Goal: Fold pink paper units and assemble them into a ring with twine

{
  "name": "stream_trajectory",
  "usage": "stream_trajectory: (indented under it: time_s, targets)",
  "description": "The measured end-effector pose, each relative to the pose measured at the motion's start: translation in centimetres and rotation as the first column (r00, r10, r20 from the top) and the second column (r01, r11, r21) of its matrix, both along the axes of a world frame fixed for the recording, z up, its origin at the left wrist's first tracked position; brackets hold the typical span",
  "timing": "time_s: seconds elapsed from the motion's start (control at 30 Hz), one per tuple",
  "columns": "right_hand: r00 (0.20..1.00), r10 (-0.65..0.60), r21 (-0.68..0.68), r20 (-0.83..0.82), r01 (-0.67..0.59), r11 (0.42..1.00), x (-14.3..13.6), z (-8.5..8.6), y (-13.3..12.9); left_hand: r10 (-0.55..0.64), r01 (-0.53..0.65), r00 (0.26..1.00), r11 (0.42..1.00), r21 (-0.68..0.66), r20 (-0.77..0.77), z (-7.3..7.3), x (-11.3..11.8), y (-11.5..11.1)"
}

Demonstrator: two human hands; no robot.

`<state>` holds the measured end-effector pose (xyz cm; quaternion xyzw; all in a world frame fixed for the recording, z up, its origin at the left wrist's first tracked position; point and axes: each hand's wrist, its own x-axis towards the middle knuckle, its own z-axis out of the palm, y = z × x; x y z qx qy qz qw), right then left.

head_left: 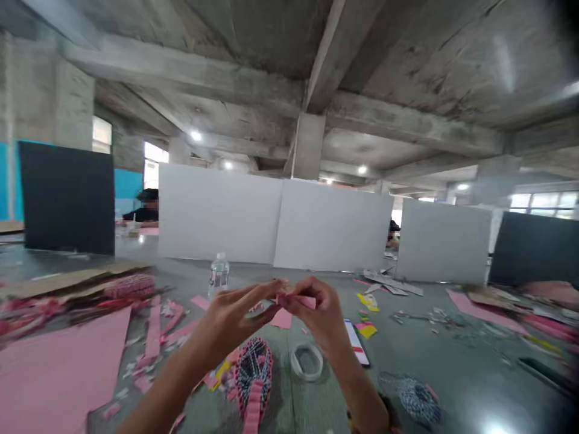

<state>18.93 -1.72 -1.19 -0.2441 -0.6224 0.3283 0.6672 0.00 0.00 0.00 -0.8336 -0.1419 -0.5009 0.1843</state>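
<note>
My left hand (pixel 239 310) and my right hand (pixel 320 310) meet at the fingertips above the middle of the table. Both are closed in a pinch around something small and pinkish, mostly hidden by the fingers and blurred. Below my left hand lies an oval pink piece (pixel 254 386) with grey-blue yarn crossing it and a pink strip over its near end. Between my forearms rests a roll of clear tape (pixel 307 362). Just behind my hands a piece of pink paper (pixel 282 318) shows on the table. A phone (pixel 357 343) lies by my right wrist.
At left lie a large pink sheet (pixel 67 367) and pink scraps (pixel 154 328). A plastic bottle (pixel 219 272) stands beyond my left hand. Yellow wrappers (pixel 368 302) and a ball of grey-blue yarn (pixel 418 399) are at right. White panels (pixel 335 226) line the far edge.
</note>
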Motion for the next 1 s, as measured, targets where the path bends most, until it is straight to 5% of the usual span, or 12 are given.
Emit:
stream_trajectory:
  time_s: [0.27, 0.47, 0.7, 1.0]
  targets:
    - [0.987, -0.162, 0.034, -0.008, 0.162, 0.986, -1.0, -0.1, -0.4, -0.001, 0.008, 0.983, 0.999, 0.04, -0.183, 0.1, 0.1, -0.2]
    - [0.984, -0.176, 0.036, -0.01, 0.176, 0.984, -0.9, -0.1, -0.6, -0.022, 0.024, 0.986, 1.0, 0.01, -0.166, 0.1, 0.1, -0.3]
    - [0.999, 0.01, -0.022, -0.041, -0.011, 1.0, -0.2, 0.0, -0.3, -0.164, 0.168, 0.985, 0.982, -0.085, 0.053, 0.6, 0.2, 0.2]
    - [0.951, 0.268, -0.166, -0.157, -0.293, 0.942, 0.1, -0.2, 0.3, -0.245, 0.253, 0.967, 0.952, -0.17, 0.069, 0.9, 0.3, -0.1]
